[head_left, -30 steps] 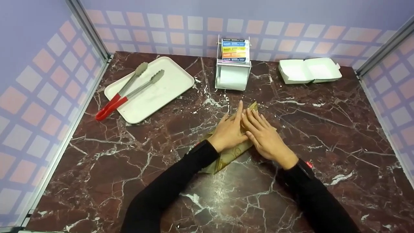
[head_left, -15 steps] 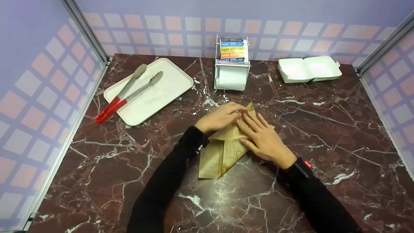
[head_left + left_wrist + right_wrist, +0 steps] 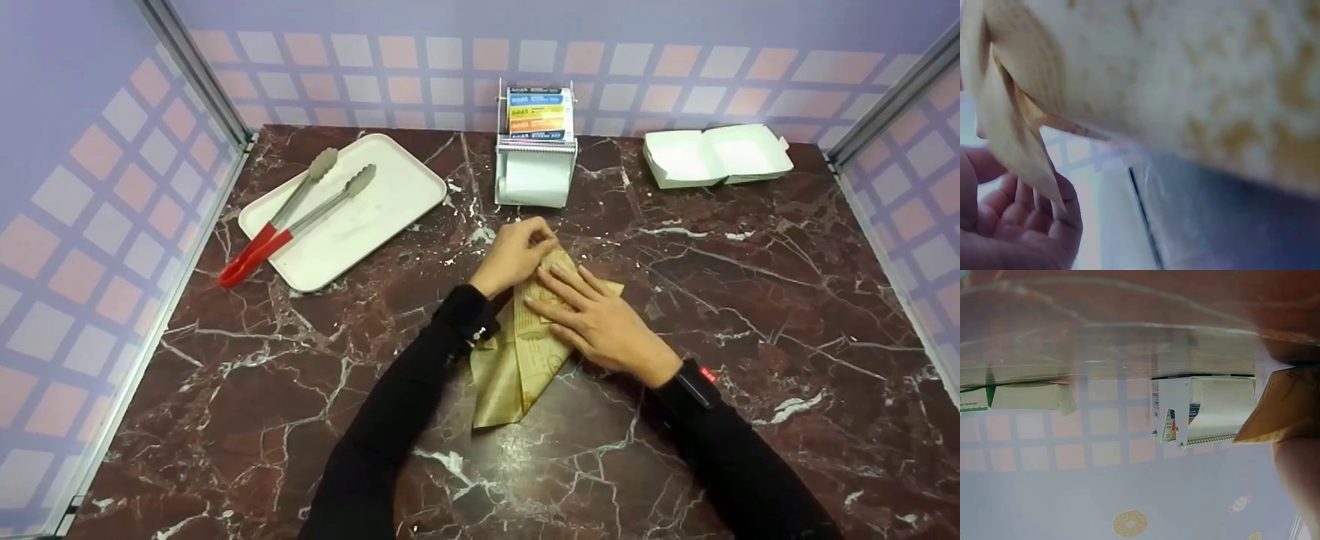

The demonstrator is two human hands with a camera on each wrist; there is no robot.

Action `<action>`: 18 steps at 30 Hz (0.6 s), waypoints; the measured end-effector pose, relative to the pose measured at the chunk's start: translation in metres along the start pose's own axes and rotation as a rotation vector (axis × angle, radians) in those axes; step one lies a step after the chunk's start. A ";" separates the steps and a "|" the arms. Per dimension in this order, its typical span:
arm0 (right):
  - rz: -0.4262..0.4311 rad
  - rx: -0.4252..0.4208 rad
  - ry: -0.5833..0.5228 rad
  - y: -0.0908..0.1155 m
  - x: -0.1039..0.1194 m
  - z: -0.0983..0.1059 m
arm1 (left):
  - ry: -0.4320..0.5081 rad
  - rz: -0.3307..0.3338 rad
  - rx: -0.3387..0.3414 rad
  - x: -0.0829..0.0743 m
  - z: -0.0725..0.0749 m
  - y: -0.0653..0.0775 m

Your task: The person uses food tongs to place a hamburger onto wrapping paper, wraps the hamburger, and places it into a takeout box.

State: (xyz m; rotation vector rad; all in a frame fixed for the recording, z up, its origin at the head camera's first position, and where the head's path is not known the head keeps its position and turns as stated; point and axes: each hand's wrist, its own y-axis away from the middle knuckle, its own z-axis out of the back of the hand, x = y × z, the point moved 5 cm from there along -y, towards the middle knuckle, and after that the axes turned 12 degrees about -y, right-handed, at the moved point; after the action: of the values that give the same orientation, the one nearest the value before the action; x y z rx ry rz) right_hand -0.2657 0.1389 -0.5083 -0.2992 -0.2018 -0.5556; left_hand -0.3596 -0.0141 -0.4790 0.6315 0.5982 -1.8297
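A piece of brown printed wrapping paper (image 3: 536, 367), folded over itself, lies in the middle of the marble-patterned table. Any contents are hidden inside its folds. At the far end of the paper my left hand (image 3: 514, 255) pinches its edge. The left wrist view shows the curled fingers of that hand (image 3: 1027, 219) behind a pointed flap (image 3: 1022, 146). My right hand (image 3: 604, 322) rests over the paper's upper right part, fingers straight and pointing up and left. In the right wrist view a paper corner (image 3: 1275, 410) juts out beside a bit of that hand (image 3: 1303, 478).
A white tray (image 3: 397, 195) sits back left, with red-handled tongs (image 3: 259, 251) lying across it. Behind the hands stands a clear dispenser (image 3: 534, 180) holding a white roll and coloured labels. An unfolded white box (image 3: 712, 161) lies back right, near the wall.
My left hand has lifted off its flat press and now pinches the far edge. The paper has turned a little, its near end shifting toward me. My right hand has slid slightly left.
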 end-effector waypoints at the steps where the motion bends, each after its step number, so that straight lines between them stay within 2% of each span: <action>1: -0.003 0.002 -0.008 -0.001 0.000 -0.001 | 0.007 0.017 -0.008 0.004 0.001 0.000; 6: -0.046 -0.020 -0.070 0.000 -0.002 -0.001 | 0.045 0.044 -0.009 0.018 0.004 -0.001; 12: -0.115 -0.109 -0.118 0.005 -0.002 0.001 | 0.015 0.035 -0.030 0.025 0.010 -0.001; 15: -0.161 -0.111 -0.065 0.005 -0.001 0.000 | -0.087 0.019 -0.028 0.021 0.014 0.002; 18: -0.209 -0.090 -0.001 0.003 0.001 -0.002 | -0.237 -0.088 -0.002 0.006 0.017 0.010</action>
State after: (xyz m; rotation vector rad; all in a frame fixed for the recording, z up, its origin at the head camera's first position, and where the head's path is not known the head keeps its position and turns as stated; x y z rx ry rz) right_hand -0.2634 0.1401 -0.5105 -0.3679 -0.2106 -0.7728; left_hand -0.3547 -0.0328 -0.4714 0.3835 0.4751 -1.9509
